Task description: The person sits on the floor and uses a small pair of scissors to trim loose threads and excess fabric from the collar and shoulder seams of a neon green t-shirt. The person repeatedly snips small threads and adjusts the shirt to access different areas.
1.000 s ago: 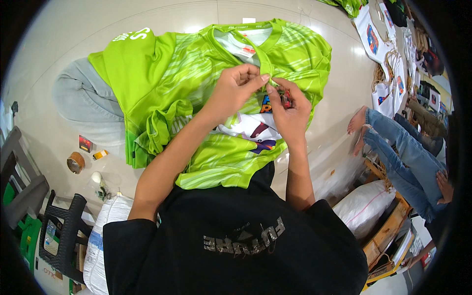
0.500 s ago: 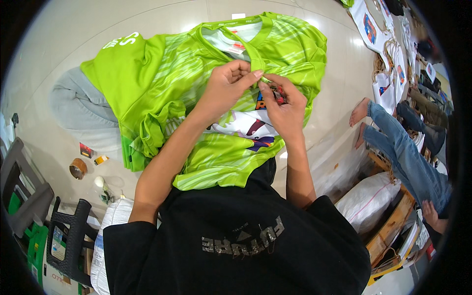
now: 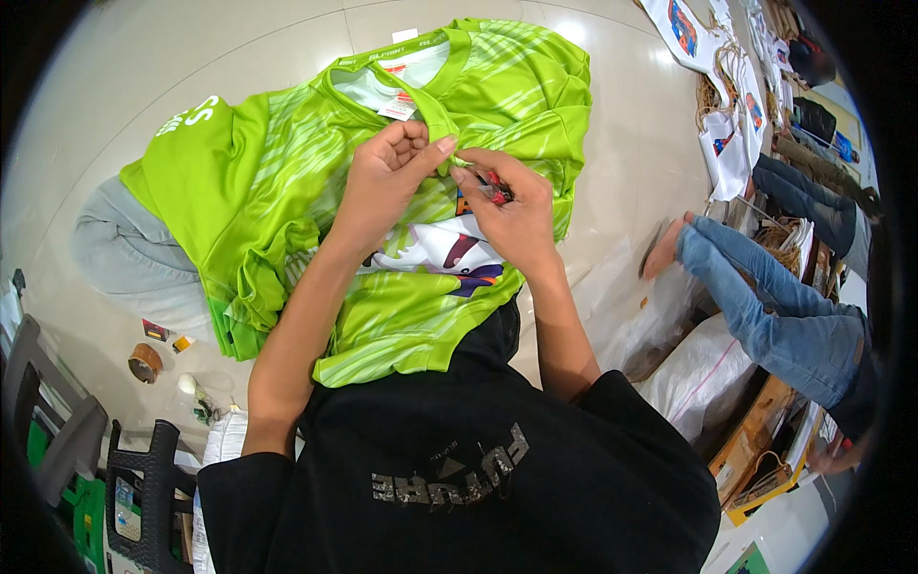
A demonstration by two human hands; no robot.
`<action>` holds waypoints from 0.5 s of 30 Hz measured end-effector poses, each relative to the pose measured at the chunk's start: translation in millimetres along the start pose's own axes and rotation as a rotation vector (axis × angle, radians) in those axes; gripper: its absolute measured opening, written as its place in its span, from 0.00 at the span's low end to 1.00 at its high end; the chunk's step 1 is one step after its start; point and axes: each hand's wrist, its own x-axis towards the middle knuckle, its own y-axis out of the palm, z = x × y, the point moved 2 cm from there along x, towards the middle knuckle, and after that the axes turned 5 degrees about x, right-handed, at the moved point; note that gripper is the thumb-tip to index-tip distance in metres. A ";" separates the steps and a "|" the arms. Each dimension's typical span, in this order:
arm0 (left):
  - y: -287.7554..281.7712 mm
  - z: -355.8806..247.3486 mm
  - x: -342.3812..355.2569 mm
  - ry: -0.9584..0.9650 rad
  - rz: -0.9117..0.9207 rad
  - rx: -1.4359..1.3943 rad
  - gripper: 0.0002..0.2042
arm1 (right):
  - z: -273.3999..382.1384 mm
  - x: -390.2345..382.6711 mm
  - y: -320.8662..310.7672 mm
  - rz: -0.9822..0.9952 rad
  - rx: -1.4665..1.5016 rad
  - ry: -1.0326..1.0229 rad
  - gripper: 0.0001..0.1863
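Note:
A lime-green jersey [image 3: 287, 172] with paler streaks and a white-and-purple print is spread across my lap and the floor in front of me. My left hand [image 3: 392, 177] is closed, its thumb and forefinger pinching the jersey's front just below the collar. Right beside it, my right hand [image 3: 512, 206] is closed too, with its fingertips at the same bit of cloth. Tucked in the right palm is a small red-and-black tool [image 3: 496, 190], mostly covered by the fingers; its kind cannot be made out. The neck opening shows a white inside and a label [image 3: 398, 107].
Grey cloth [image 3: 134, 239] lies under the jersey at the left. A brown tape roll [image 3: 145, 364] and small boxes sit nearby, with a black plastic stool [image 3: 143, 497] below. At the right are a person in jeans [image 3: 765, 306], a white sack [image 3: 703, 368] and white printed bags [image 3: 727, 143].
The whole scene has shifted left in the picture. Both hands stay pinched at the jersey's collar. The person at the right has changed leg position and leans lower.

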 end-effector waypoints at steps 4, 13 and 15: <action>1.3 1.2 0.9 0.028 -0.019 -0.033 0.08 | -0.1 -0.8 -1.2 0.012 0.003 -0.014 0.19; 0.9 -2.6 -1.2 -0.023 -0.037 -0.030 0.10 | 2.5 -0.4 -0.7 0.010 -0.013 -0.018 0.19; 0.7 -2.5 -1.2 -0.033 -0.040 -0.033 0.10 | 3.5 -0.7 -1.3 0.018 -0.004 0.004 0.19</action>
